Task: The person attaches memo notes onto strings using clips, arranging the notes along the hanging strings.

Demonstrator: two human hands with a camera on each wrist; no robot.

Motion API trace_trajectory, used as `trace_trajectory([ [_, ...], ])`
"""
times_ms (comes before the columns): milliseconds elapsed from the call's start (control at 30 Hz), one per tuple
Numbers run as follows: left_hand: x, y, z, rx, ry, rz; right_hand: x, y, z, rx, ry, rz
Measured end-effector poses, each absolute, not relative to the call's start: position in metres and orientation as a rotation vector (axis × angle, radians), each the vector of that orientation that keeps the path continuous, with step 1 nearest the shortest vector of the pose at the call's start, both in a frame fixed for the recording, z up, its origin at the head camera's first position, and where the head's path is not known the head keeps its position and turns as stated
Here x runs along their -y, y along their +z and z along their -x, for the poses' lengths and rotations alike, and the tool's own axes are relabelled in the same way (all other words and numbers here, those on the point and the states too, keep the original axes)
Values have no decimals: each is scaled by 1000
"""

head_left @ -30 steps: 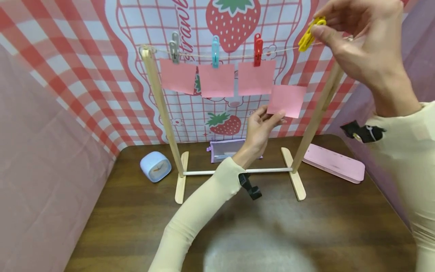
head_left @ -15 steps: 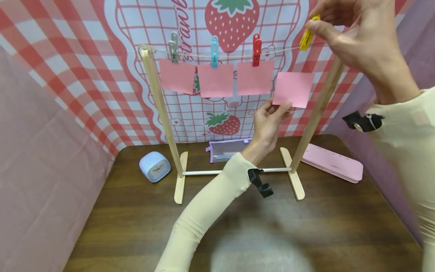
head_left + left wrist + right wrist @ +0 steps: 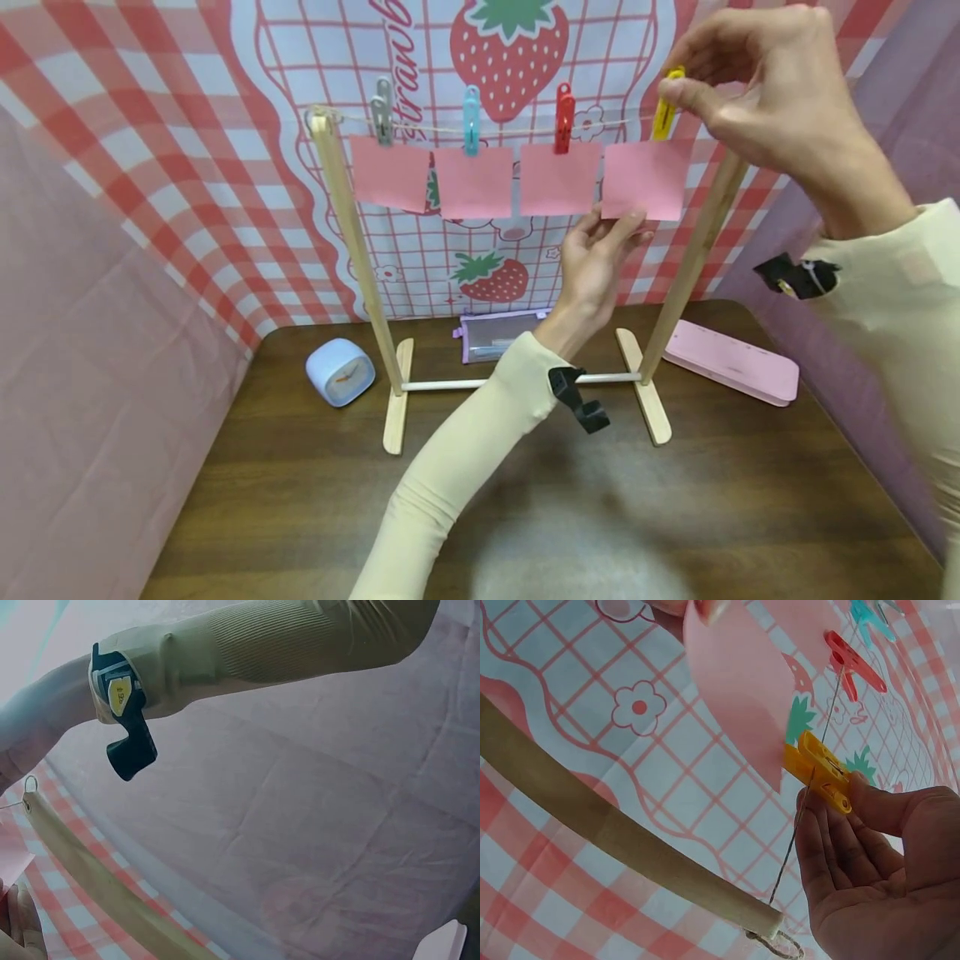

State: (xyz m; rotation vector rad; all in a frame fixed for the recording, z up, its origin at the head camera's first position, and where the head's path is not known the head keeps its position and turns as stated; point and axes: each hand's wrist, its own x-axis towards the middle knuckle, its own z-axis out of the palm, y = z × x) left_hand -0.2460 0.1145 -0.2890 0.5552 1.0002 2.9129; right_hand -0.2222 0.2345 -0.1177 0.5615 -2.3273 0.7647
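Note:
My left hand (image 3: 596, 262) pinches the lower edge of a pink paper square (image 3: 647, 182) and holds it up under the string (image 3: 442, 128). My right hand (image 3: 776, 108) grips a yellow clothespin (image 3: 665, 108) between thumb and fingers at the string, above that paper. In the right wrist view the yellow clothespin (image 3: 821, 771) meets the top edge of the pink paper (image 3: 742, 697). To the left, three more pink squares hang in a row, under a grey clothespin (image 3: 382, 112), a light blue clothespin (image 3: 471, 121) and a red clothespin (image 3: 564, 118).
A wooden frame, with a left post (image 3: 352, 250) and a right post (image 3: 693, 267), carries the string. On the table (image 3: 285, 517) are a light blue clock (image 3: 340, 372), a mesh pouch (image 3: 487, 337) behind my left arm and a pink case (image 3: 735, 364). A strawberry-printed cloth (image 3: 517, 50) hangs behind.
My left hand has raised the pink paper up and to the right, level with the others. My right hand has brought the yellow clothespin down and left to the paper's top edge.

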Motion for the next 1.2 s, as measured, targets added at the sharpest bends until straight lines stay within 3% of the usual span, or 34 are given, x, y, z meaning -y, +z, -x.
trace_trajectory([
  [1200, -112, -288, 241, -978, 2877, -584, -236, -127, 214, 2390, 645, -522],
])
